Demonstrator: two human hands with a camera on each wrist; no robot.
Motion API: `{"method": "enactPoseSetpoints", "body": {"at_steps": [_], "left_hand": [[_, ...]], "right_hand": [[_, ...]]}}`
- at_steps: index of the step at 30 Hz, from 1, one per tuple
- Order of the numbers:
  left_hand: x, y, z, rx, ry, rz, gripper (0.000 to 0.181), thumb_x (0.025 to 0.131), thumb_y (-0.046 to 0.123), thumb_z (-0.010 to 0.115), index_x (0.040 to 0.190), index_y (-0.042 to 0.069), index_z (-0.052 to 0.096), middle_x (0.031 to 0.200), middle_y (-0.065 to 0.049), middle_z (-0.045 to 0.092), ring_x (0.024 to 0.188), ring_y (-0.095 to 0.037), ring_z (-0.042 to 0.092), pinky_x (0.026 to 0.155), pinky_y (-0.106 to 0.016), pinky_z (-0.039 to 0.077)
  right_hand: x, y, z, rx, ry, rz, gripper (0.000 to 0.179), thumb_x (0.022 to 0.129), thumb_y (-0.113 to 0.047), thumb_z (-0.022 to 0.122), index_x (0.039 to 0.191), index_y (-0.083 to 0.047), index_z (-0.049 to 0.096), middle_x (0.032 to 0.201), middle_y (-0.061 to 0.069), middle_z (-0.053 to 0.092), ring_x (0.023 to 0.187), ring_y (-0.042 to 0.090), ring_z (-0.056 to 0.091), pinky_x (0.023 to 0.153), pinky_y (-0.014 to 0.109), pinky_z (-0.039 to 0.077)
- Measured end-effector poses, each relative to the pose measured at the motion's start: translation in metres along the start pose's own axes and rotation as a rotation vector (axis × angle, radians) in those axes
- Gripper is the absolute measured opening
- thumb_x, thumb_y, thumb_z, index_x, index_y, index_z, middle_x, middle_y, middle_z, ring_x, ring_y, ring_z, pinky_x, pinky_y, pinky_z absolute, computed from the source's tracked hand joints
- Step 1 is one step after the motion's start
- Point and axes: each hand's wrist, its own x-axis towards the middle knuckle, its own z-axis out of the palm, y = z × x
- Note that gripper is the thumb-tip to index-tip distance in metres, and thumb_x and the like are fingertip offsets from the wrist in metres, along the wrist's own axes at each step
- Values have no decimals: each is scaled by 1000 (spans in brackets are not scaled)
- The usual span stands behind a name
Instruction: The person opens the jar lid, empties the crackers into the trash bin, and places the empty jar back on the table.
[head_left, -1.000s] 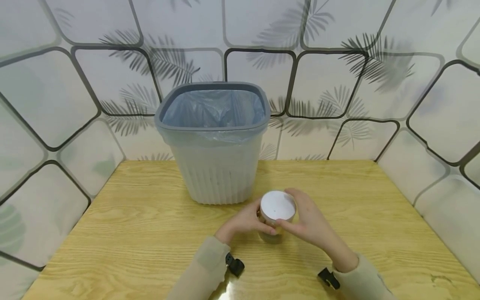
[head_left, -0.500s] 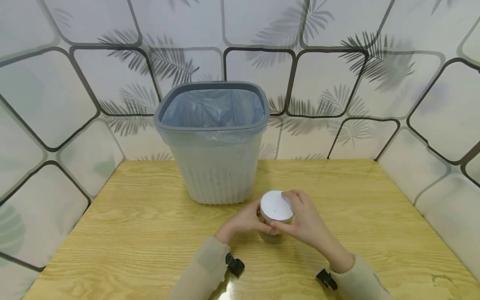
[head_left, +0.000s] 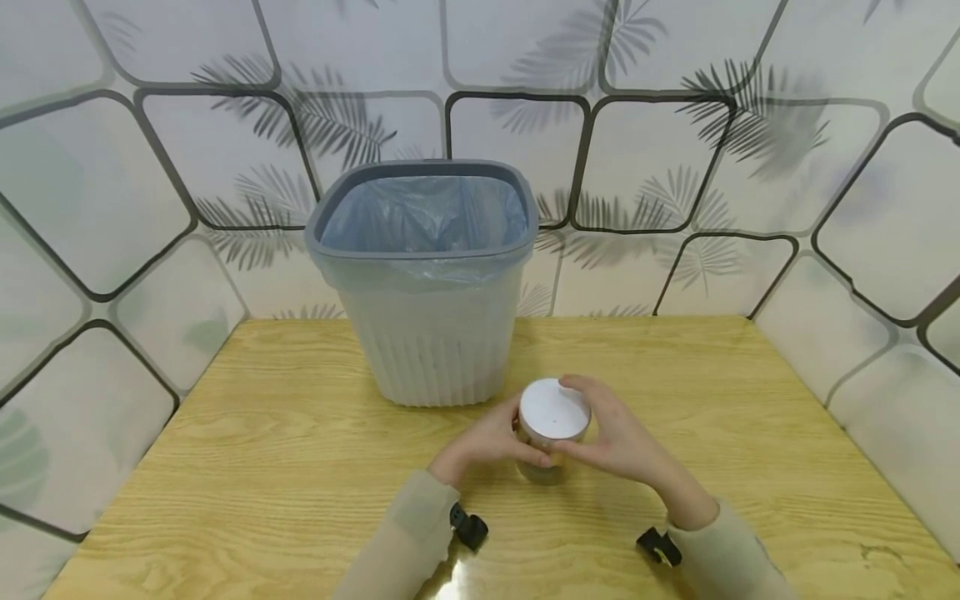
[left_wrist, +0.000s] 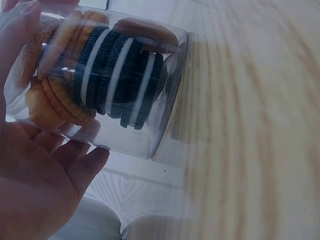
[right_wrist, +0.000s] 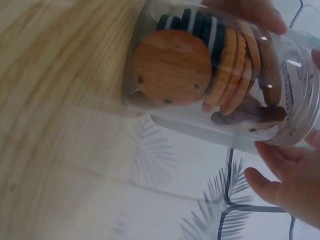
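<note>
A clear jar (left_wrist: 127, 142) of cookies with a white lid (head_left: 555, 409) stands upright on the table, right of centre in the head view. My left hand (head_left: 491, 437) grips the jar's body from the left, its thumb across the front. From the right, my right hand (head_left: 618, 437) holds the lid, thumb at the front edge and a finger at the back edge. Through the clear wall show dark sandwich cookies (left_wrist: 117, 75) with white filling, golden sandwich cookies (right_wrist: 235, 70) and a round brown cookie (right_wrist: 172, 67).
A pale waste bin (head_left: 435, 333) with a grey rim and a bluish liner stands behind the jar, slightly left. The wooden table (head_left: 285, 467) ends at patterned walls (head_left: 645, 167) at the back and sides.
My right hand's fingers slid leftward over the lid by half a second ago, then came back to the right around its edge. My left hand and the jar have stayed put.
</note>
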Motion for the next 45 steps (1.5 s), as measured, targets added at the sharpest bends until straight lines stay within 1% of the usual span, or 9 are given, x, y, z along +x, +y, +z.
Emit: {"method": "enactPoseSetpoints", "body": {"at_steps": [5, 8, 15, 23, 24, 31, 36, 41, 45], "left_hand": [[6, -19, 1, -8, 6, 14, 86, 66, 7, 77, 137, 13, 29, 126, 1, 44, 112, -12, 41, 93, -31, 30], [8, -27, 2, 6, 8, -4, 87, 66, 11, 78, 137, 17, 28, 126, 4, 43, 112, -11, 41, 93, -31, 31], [8, -28, 1, 25, 12, 1, 86, 67, 14, 78, 137, 14, 28, 127, 0, 44, 113, -13, 40, 94, -33, 31], [7, -23, 1, 19, 20, -37, 84, 67, 11, 78, 136, 13, 30, 126, 2, 44, 113, -12, 40, 94, -32, 29], [6, -18, 1, 16, 19, -45, 83, 67, 10, 77, 136, 12, 30, 126, 1, 44, 113, -13, 40, 94, -32, 29], [6, -20, 0, 12, 10, 16, 82, 67, 9, 77, 135, 12, 31, 126, 1, 44, 113, -12, 40, 94, -34, 29], [5, -9, 0, -2, 6, 20, 80, 68, 6, 76, 135, 9, 31, 126, -1, 44, 113, -14, 40, 95, -35, 29], [10, -27, 2, 17, 5, 17, 84, 68, 10, 77, 136, 14, 30, 127, 2, 43, 113, -12, 40, 95, -33, 28], [10, -31, 2, 8, 5, 24, 85, 67, 10, 78, 136, 15, 29, 126, 2, 43, 112, -12, 40, 95, -33, 29]], "right_hand": [[-1, 6, -3, 66, -61, -25, 70, 72, -20, 73, 129, -3, 36, 133, 22, 35, 119, 36, 34, 91, 51, 32], [-2, 7, -1, 66, -62, 11, 77, 71, -25, 75, 132, -5, 33, 136, 21, 31, 121, 36, 31, 92, 52, 31], [0, -6, 8, -110, 54, 74, 91, 61, -38, 79, 130, 0, 33, 130, 22, 35, 115, 37, 35, 86, 52, 37], [1, -13, 12, -222, 97, 86, 82, 67, -39, 74, 122, 10, 38, 118, 25, 44, 105, 37, 43, 81, 49, 41], [1, -13, 12, -221, 100, 88, 81, 67, -39, 74, 121, 10, 39, 117, 25, 44, 104, 36, 44, 80, 48, 42], [3, -11, 12, -162, 100, 70, 80, 65, -37, 77, 120, 9, 41, 116, 23, 45, 104, 34, 44, 80, 46, 43], [3, -5, 8, -109, 74, 40, 78, 64, -33, 78, 119, 9, 42, 116, 23, 45, 104, 34, 45, 81, 45, 43], [3, 3, 3, -58, 19, -16, 76, 64, -26, 78, 120, 9, 40, 118, 24, 44, 105, 34, 45, 82, 45, 43], [5, 11, -1, -9, -40, -55, 78, 65, -21, 79, 123, 10, 37, 121, 25, 43, 108, 35, 44, 86, 45, 40]]}}
